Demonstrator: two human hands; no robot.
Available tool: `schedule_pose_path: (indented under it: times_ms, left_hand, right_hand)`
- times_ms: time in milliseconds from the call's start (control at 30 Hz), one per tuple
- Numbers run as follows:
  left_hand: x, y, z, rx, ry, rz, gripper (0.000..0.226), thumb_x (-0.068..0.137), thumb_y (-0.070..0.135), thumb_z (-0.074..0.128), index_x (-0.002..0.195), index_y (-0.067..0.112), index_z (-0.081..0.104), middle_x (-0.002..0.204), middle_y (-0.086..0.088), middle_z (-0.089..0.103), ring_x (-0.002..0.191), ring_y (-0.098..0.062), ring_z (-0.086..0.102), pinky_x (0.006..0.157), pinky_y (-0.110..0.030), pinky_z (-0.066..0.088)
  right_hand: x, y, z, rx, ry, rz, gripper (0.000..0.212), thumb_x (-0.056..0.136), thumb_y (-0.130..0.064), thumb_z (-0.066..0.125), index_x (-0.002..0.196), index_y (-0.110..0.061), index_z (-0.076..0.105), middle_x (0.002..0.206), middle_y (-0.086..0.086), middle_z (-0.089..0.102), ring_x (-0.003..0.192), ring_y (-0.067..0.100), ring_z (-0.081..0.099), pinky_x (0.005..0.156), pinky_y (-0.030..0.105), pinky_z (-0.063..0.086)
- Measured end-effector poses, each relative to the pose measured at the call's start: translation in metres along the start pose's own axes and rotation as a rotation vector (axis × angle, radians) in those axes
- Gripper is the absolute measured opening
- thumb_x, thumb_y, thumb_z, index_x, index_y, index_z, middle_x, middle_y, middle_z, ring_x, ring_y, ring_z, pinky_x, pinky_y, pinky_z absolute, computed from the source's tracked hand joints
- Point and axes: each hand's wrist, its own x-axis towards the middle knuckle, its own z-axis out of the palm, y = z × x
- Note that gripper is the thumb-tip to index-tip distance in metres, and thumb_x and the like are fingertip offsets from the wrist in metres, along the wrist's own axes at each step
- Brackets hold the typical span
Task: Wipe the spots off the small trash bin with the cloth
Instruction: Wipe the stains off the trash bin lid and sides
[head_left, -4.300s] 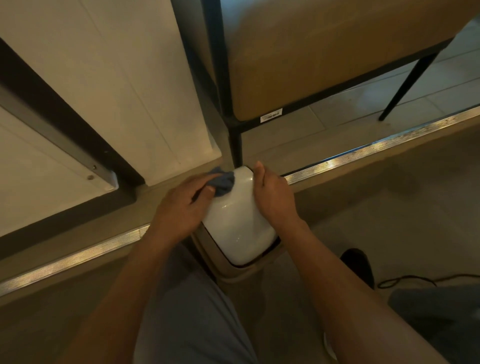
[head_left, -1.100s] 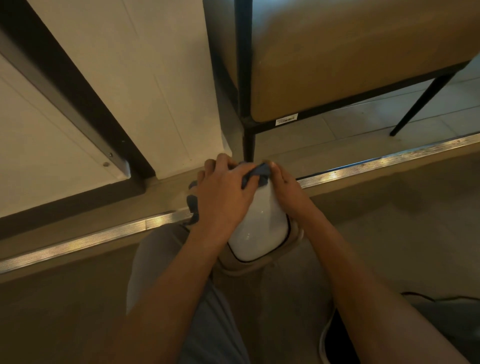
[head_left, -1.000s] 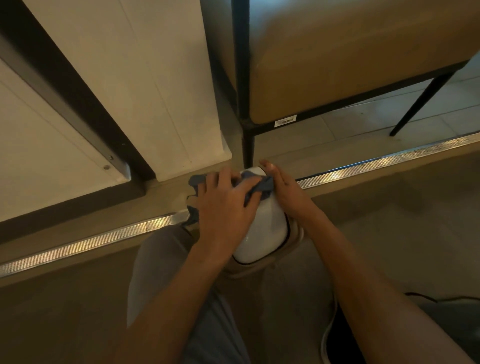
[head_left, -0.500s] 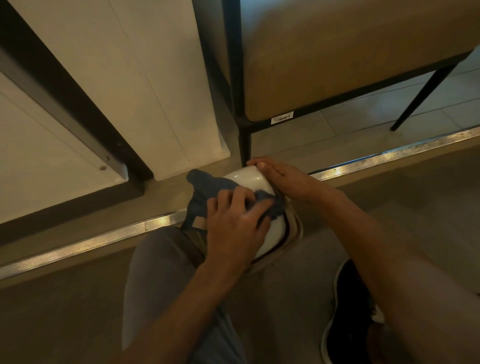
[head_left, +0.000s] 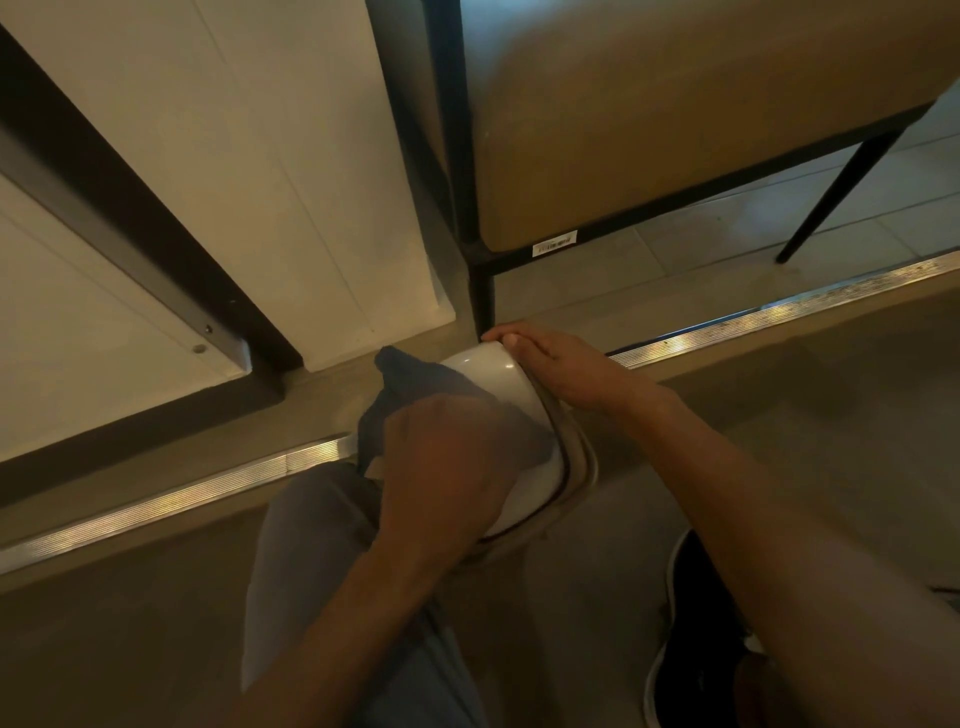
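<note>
The small trash bin (head_left: 506, 382) has a glossy white domed lid and a beige rim, and it stands on the floor in front of my knee. A blue-grey cloth (head_left: 415, 382) lies over the lid's left side. My left hand (head_left: 447, 467) sits on the cloth and presses it against the lid; the hand is motion-blurred. My right hand (head_left: 558, 364) holds the bin's far right edge, fingers laid along the rim. No spots show on the bare part of the lid.
A tan upholstered bench (head_left: 675, 104) on black metal legs stands just behind the bin. A white panel (head_left: 234, 156) with a dark frame is at the left. A metal floor strip (head_left: 779, 322) runs across. My dark shoe (head_left: 696, 649) is at lower right.
My left hand has slid the cloth from the lid's far top toward me and down its left side. My right hand stays on the far right rim.
</note>
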Motion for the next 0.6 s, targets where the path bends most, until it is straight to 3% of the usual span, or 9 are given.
schedule_pose_path:
  times_ms: [133,267,367,467,533,600]
  left_hand:
    - [0.012,-0.024,-0.003,-0.067,0.003,-0.174,0.036,0.09,0.047,0.056,0.122,0.034,0.063,0.124,-0.004,0.053,0.117,-0.031,0.047,0.097,-0.048,0.039]
    - [0.06,-0.032,0.0,-0.137,-0.162,-0.382,0.037,0.098,0.055,0.043,0.129,0.038,0.054,0.126,-0.001,0.047,0.116,-0.026,0.047,0.102,-0.047,0.039]
    - [0.094,-0.033,0.002,-0.189,-0.28,-0.456,0.037,0.1,0.052,0.04,0.129,0.035,0.056,0.117,-0.005,0.053,0.107,-0.028,0.055,0.092,-0.044,0.047]
    - [0.093,-0.029,0.0,-0.23,-0.235,-0.369,0.034,0.1,0.046,0.045,0.127,0.03,0.06,0.112,-0.004,0.053,0.098,-0.024,0.058,0.082,-0.04,0.05]
    - [0.069,-0.024,-0.003,-0.244,-0.142,-0.22,0.032,0.099,0.043,0.051,0.127,0.028,0.059,0.116,-0.002,0.052,0.101,-0.02,0.055,0.087,-0.04,0.051]
    - [0.039,-0.026,-0.006,-0.256,-0.082,-0.089,0.032,0.096,0.039,0.054,0.124,0.024,0.061,0.123,-0.003,0.052,0.109,-0.02,0.053,0.093,-0.04,0.049]
  right_hand:
    - [-0.002,-0.001,0.01,0.076,0.051,0.012,0.036,0.108,-0.035,0.031,0.136,-0.024,0.052,0.119,-0.006,0.055,0.099,-0.003,0.054,0.078,0.015,0.04]
    - [-0.001,0.002,0.02,0.078,0.151,0.047,0.038,0.109,-0.032,0.03,0.139,-0.021,0.05,0.13,0.006,0.06,0.11,0.009,0.052,0.084,0.015,0.038]
    - [-0.004,0.0,0.025,0.095,0.202,0.071,0.038,0.109,-0.031,0.03,0.139,-0.018,0.05,0.127,0.01,0.061,0.109,0.016,0.055,0.084,0.022,0.04]
    - [-0.006,0.001,0.029,0.143,0.235,0.068,0.036,0.109,-0.031,0.03,0.134,-0.018,0.052,0.12,0.006,0.063,0.107,0.016,0.058,0.083,0.023,0.042]
    - [-0.006,0.003,0.031,0.17,0.239,0.043,0.035,0.109,-0.03,0.031,0.132,-0.019,0.054,0.118,0.003,0.063,0.108,0.016,0.06,0.084,0.018,0.043]
    - [-0.007,0.006,0.033,0.175,0.234,0.022,0.035,0.109,-0.031,0.031,0.132,-0.02,0.055,0.121,0.003,0.063,0.11,0.016,0.06,0.088,0.022,0.047]
